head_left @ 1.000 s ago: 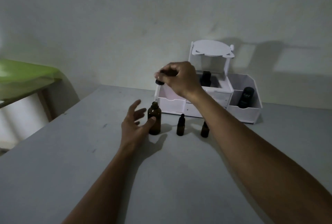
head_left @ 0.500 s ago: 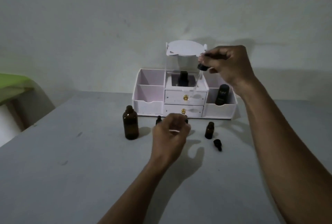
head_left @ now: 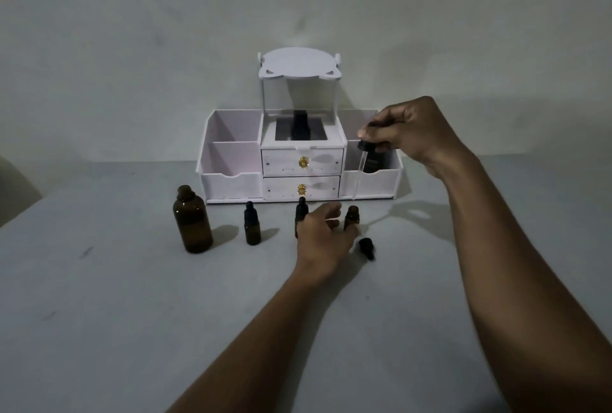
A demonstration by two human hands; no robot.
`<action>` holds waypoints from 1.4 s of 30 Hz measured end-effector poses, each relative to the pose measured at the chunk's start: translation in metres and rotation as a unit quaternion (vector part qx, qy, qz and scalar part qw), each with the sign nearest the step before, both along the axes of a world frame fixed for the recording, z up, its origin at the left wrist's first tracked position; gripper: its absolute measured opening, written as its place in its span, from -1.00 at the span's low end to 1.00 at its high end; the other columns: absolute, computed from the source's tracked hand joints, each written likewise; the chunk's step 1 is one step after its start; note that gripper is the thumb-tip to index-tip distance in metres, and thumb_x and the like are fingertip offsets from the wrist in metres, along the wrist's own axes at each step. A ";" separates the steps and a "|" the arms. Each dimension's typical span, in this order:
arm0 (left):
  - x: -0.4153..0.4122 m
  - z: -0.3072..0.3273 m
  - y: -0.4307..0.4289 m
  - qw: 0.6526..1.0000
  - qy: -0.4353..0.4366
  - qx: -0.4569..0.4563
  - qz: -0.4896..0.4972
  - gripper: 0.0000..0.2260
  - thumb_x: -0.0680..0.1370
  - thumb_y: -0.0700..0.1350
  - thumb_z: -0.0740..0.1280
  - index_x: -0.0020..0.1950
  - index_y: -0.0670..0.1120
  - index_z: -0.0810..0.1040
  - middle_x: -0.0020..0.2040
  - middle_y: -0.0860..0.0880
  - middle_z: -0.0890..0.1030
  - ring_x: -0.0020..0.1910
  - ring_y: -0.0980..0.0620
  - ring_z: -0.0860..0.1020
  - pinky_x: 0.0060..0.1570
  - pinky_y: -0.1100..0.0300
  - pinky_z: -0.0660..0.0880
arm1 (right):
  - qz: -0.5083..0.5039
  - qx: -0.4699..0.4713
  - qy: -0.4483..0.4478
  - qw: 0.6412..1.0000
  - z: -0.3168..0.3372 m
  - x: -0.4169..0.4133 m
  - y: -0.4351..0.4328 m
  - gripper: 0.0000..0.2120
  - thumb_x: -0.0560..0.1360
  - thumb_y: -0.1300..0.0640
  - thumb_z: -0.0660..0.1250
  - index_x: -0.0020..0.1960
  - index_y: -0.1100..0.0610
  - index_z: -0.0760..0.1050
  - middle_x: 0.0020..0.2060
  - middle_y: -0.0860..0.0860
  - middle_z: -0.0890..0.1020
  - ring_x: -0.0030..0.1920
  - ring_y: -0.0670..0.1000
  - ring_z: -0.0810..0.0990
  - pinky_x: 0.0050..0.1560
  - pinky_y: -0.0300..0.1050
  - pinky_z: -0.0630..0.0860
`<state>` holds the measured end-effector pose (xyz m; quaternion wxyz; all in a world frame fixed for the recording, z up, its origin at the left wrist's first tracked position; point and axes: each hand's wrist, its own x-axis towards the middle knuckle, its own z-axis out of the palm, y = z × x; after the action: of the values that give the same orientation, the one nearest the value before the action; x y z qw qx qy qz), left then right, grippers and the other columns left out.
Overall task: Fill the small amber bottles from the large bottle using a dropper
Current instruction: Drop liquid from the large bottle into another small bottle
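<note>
The large amber bottle (head_left: 192, 220) stands uncapped at the left of the row. To its right stand a capped small amber bottle (head_left: 252, 224), a second capped small bottle (head_left: 300, 210) partly hidden behind my left hand (head_left: 323, 233), and an uncapped small bottle (head_left: 351, 216). My left hand's fingers are loosely curled, their tips at the uncapped bottle's left side. My right hand (head_left: 409, 134) pinches the black top of a dropper (head_left: 367, 147). Its glass tube hangs down, tip just above the uncapped bottle.
A black dropper cap (head_left: 367, 247) lies on the grey table (head_left: 132, 313) right of my left hand. A white organizer (head_left: 231, 180) with two drawers stands behind the row against the wall, holding a black bottle (head_left: 299, 126) in its centre and a dark bottle (head_left: 374, 164) at the right.
My right hand has lowered the dropper toward the uncapped small bottle. My left hand has moved right, from the large bottle to beside that small bottle. The view has shifted.
</note>
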<state>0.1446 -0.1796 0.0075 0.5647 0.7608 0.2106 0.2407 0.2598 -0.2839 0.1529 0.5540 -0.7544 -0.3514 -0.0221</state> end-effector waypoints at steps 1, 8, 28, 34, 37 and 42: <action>0.003 -0.002 0.000 1.000 0.001 -0.005 0.006 -0.50 0.45 -0.10 0.53 0.37 -0.06 0.52 0.20 0.03 0.60 0.14 0.11 0.56 0.19 0.16 0.52 | 0.001 -0.001 0.001 1.000 0.000 0.001 -0.001 -0.83 0.33 0.23 0.59 -0.11 0.25 0.70 -0.25 0.15 0.72 -0.19 0.11 0.74 -0.07 0.01 0.69; 0.008 -0.006 0.002 0.999 -0.026 0.022 0.017 -0.58 0.45 -0.17 0.52 0.30 -0.10 0.58 0.09 0.05 0.65 0.02 0.15 0.62 0.11 0.20 0.57 | 0.001 -0.027 0.007 1.000 -0.006 0.007 -0.003 -0.78 0.31 0.22 0.60 -0.09 0.28 0.70 -0.24 0.13 0.72 -0.29 -0.05 0.70 -0.26 -0.23 0.60; 0.009 -0.007 0.005 0.998 -0.041 0.055 -0.003 -0.76 0.47 -0.23 0.49 0.14 -0.09 0.69 -0.06 0.07 0.71 -0.07 0.22 0.65 0.08 0.37 0.52 | 0.015 -0.048 0.054 0.997 -0.014 0.004 0.001 -0.82 0.33 0.28 0.58 -0.14 0.35 0.66 -0.30 0.21 0.72 -0.31 0.14 0.73 -0.09 0.19 0.68; 0.010 -0.008 0.006 0.997 -0.039 0.060 -0.002 -0.77 0.48 -0.21 0.48 0.13 -0.09 0.70 -0.04 0.05 0.72 -0.07 0.21 0.65 0.07 0.40 0.50 | 0.021 -0.054 0.039 0.998 -0.014 0.004 0.001 -0.86 0.35 0.29 0.57 -0.16 0.34 0.67 -0.28 0.24 0.71 -0.26 0.25 0.73 -0.09 0.25 0.67; 0.011 -0.009 0.006 0.998 -0.037 0.056 0.001 -0.77 0.48 -0.19 0.49 0.13 -0.08 0.70 -0.01 0.05 0.72 -0.01 0.17 0.65 0.16 0.27 0.53 | 0.014 -0.051 0.027 0.998 -0.013 0.002 0.003 -0.86 0.35 0.28 0.57 -0.15 0.34 0.67 -0.29 0.20 0.72 -0.30 0.13 0.73 -0.08 0.18 0.68; 0.010 -0.008 0.007 0.997 -0.034 0.071 -0.004 -0.75 0.49 -0.19 0.48 0.17 -0.09 0.68 0.02 0.05 0.71 0.00 0.15 0.64 0.16 0.31 0.49 | 0.015 -0.052 0.033 0.998 -0.014 0.003 0.003 -0.88 0.35 0.28 0.57 -0.18 0.31 0.68 -0.31 0.19 0.72 -0.27 0.19 0.73 -0.09 0.20 0.68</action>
<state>0.1548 -0.1722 -0.0007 0.5170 0.7914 0.1705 0.2780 0.2628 -0.2813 0.1389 0.5256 -0.7771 -0.3449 0.0293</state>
